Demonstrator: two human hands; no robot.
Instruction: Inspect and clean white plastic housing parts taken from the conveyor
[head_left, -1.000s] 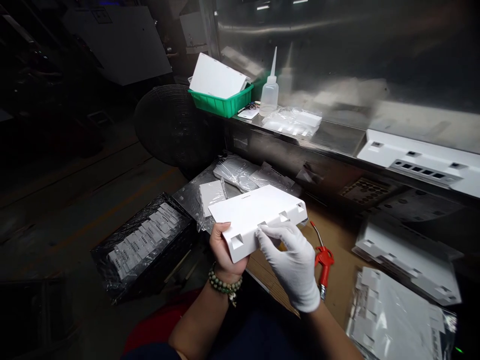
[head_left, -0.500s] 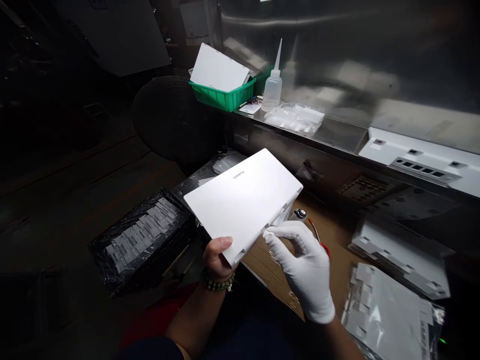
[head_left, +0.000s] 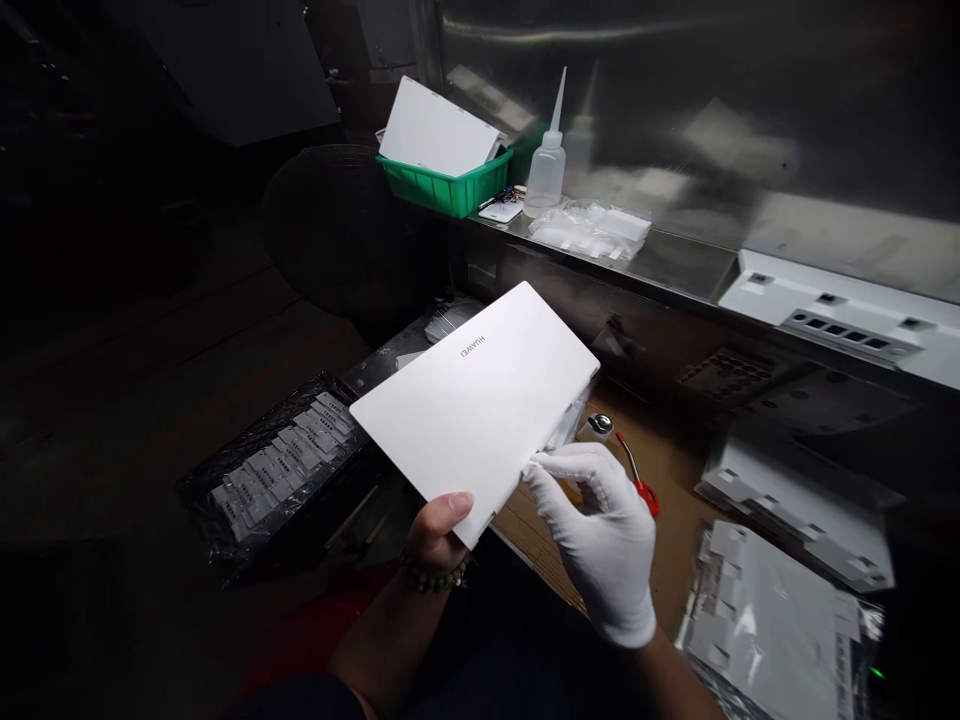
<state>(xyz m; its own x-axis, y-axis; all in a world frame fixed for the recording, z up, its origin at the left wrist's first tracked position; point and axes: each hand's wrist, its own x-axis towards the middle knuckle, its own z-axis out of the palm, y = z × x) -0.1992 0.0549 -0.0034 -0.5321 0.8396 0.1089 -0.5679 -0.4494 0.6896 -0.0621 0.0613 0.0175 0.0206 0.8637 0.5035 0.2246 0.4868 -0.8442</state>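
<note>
A white rectangular panel [head_left: 480,400] marked HUAWEI is held up and tilted over the workbench. My left hand [head_left: 441,525], bare with a beaded bracelet at the wrist, grips its near corner, thumb on top and the other fingers hidden beneath. My right hand [head_left: 596,535], in a white glove, has thumb and index finger pinched together at the panel's right edge. Whatever may be between those fingertips is too small to make out.
A green basket [head_left: 442,190] with white panels, a squeeze bottle [head_left: 546,175] and bagged parts [head_left: 592,230] sit on the metal shelf. Left is a black plastic-lined box [head_left: 277,470] of parts; right, a stack of white housings [head_left: 795,510] and a red-handled tool [head_left: 646,497].
The panel has shifted slightly left and tilted, so less of its notched right edge shows. Both hands moved slightly with it, my right hand still pinched at that edge.
</note>
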